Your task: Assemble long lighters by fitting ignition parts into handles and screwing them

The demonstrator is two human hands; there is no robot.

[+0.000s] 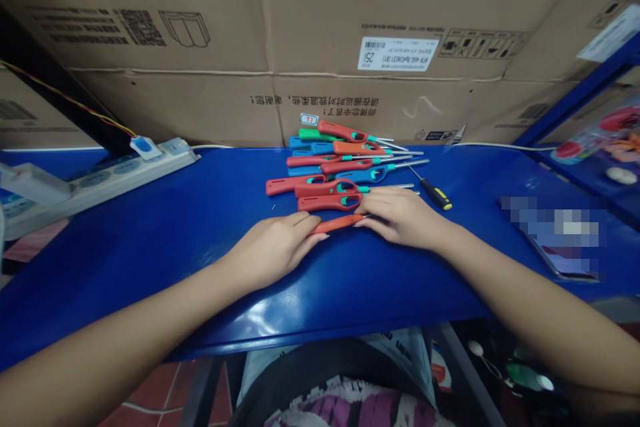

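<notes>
Between my two hands is an orange-red gas lighter (337,223), held level just above the blue tabletop. My left hand (277,247) is closed around its handle end. Fingers of my right hand (403,217) pinch the other end, where the nozzle is mostly hidden. Just beyond lies a pile of long-nosed lighters in red, green, blue and orange; the nearest red lighter (325,202) almost meets my right fingertips. Right of the pile, a black and yellow screwdriver (436,194) rests on the table.
A white power strip (100,180) runs along the left side. At right lies a phone-like flat object (560,240), partly blurred out. Behind the pile stands a large cardboard box (210,100). A blue metal post (585,93) rises at the right. The table's front edge is near my body.
</notes>
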